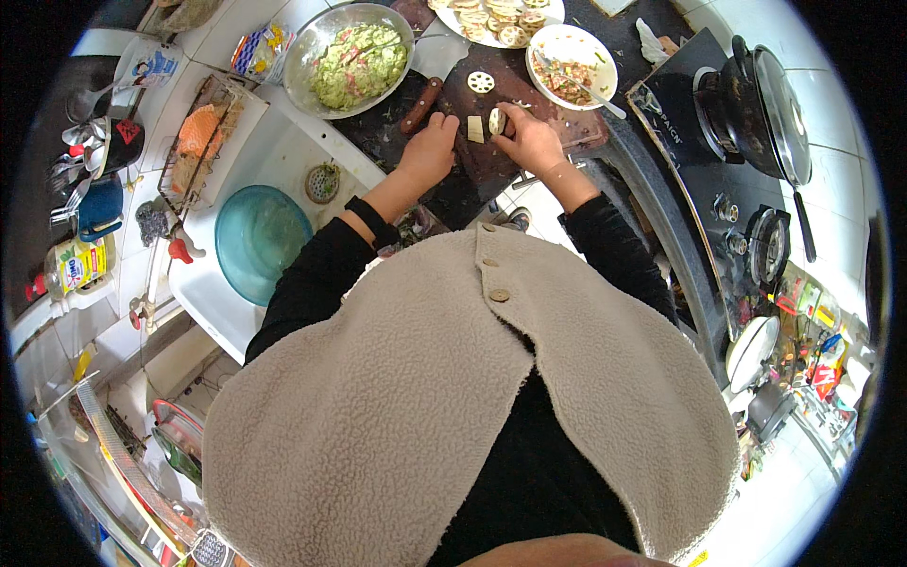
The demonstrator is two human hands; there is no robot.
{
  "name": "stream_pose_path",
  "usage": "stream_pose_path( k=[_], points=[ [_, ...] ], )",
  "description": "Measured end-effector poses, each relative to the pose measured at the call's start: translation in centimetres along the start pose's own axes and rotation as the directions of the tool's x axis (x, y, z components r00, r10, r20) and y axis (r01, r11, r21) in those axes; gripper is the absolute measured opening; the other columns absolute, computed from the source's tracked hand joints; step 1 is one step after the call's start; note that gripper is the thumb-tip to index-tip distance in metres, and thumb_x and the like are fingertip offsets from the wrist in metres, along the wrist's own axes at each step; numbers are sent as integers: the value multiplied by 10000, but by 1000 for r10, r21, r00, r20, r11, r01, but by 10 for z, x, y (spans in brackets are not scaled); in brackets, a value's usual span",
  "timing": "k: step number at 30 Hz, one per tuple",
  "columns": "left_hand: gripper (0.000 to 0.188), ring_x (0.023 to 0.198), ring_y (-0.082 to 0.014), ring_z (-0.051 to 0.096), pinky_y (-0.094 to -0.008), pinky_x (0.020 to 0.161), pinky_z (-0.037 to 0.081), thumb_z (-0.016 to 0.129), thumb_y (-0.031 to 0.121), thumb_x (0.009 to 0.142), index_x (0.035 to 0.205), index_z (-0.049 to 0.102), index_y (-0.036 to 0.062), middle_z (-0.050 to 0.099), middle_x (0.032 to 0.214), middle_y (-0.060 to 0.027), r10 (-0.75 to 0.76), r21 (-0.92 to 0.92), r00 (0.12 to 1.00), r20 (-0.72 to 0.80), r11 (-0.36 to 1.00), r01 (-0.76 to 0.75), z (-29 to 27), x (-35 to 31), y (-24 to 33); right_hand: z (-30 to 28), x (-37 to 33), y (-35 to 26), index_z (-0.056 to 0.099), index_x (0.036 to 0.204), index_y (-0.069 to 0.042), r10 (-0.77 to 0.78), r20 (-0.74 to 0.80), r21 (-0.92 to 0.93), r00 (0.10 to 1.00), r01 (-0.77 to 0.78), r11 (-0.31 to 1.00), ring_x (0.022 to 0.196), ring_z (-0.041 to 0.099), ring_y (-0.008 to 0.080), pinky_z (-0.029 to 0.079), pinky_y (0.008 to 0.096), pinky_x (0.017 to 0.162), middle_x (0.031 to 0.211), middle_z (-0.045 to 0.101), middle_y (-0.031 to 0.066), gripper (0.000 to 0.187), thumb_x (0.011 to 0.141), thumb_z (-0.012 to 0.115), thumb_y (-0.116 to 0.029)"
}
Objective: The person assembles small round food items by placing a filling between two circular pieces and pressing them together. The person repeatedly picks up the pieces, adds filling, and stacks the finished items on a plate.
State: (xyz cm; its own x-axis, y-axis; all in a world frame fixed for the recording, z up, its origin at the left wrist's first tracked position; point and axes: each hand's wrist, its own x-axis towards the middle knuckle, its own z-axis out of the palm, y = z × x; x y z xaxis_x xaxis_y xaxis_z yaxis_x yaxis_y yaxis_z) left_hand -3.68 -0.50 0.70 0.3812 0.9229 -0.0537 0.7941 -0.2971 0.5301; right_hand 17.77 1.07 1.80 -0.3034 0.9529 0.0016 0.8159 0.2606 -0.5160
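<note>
My right hand (532, 145) pinches a lotus root slice (497, 121) on edge between thumb and fingers, low over the dark red cutting board (581, 131). To its left, my left hand (431, 151) rests at the board's edge with fingers curled in; whatever they may hold is hidden. Between the hands lies a pale, flat-sided piece (475, 129), probably lotus root. Farther back on the board is a round lotus root slice (481, 82) with holes. A knife with a brown wooden handle (421, 105) lies just beyond my left hand, its wide blade (444, 59) pointing away.
A steel bowl of green shredded mix (300, 71) stands at back left. A white bowl with chopped filling and a spoon (612, 83) sits at the board's right, near a plate of lotus slices (453, 29). The sink holds a teal basin (222, 231); a stove with a lidded pan (777, 113) is right.
</note>
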Motion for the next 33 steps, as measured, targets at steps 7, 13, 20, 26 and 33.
stream_pose_path(
  k=[7, 13, 20, 26, 33],
  points=[
    [298, 862, -417, 541, -481, 681, 479, 611, 44, 740, 968, 419, 61, 471, 988, -174, 4, -63, 995, -103, 998, -10, -5, 6, -1, -10, -14, -1, 516, 1221, -99, 88, -1, 69, 996, -88, 994, 754, 629, 281, 505, 383, 681, 797, 629, 80, 527, 742, 712, -197],
    [268, 856, -416, 547, -476, 723, 476, 601, 74, 758, 974, 444, 54, 502, 965, -176, 93, -20, 974, -208, 995, -99, -16, 53, 5, -17, -21, -3, 491, 1240, -90, 110, 6, 104, 994, -110, 988, 733, 637, 257, 513, 356, 671, 803, 629, 87, 539, 758, 710, -192],
    [274, 842, -305, 610, -378, 723, 513, 593, 95, 835, 1095, 552, 17, 591, 989, -138, 101, -369, 972, -211, 913, -175, -27, 52, 28, -32, -28, -15, 495, 1243, -81, 145, -106, 358, 984, -98, 928, 750, 645, 199, 524, 320, 691, 848, 623, 88, 552, 737, 717, -74],
    [257, 758, -180, 649, -279, 610, 540, 545, 159, 925, 1101, 557, -28, 639, 940, -102, -10, -916, 943, 334, 232, 327, -8, 61, 71, -39, -30, -9, 534, 1214, -85, 80, -311, 364, 947, 41, 930, 724, 631, 203, 519, 308, 675, 832, 612, 92, 537, 714, 731, -76],
    [219, 774, -253, 678, -299, 617, 557, 495, 119, 922, 1068, 530, -42, 660, 932, -180, -102, -913, 919, 381, 113, 391, -10, 74, 69, -57, -40, 58, 444, 1222, 6, 747, -59, 942, 662, -212, 262, 666, 636, 159, 447, 228, 519, 839, 642, 90, 468, 830, 664, -123]
  ],
)
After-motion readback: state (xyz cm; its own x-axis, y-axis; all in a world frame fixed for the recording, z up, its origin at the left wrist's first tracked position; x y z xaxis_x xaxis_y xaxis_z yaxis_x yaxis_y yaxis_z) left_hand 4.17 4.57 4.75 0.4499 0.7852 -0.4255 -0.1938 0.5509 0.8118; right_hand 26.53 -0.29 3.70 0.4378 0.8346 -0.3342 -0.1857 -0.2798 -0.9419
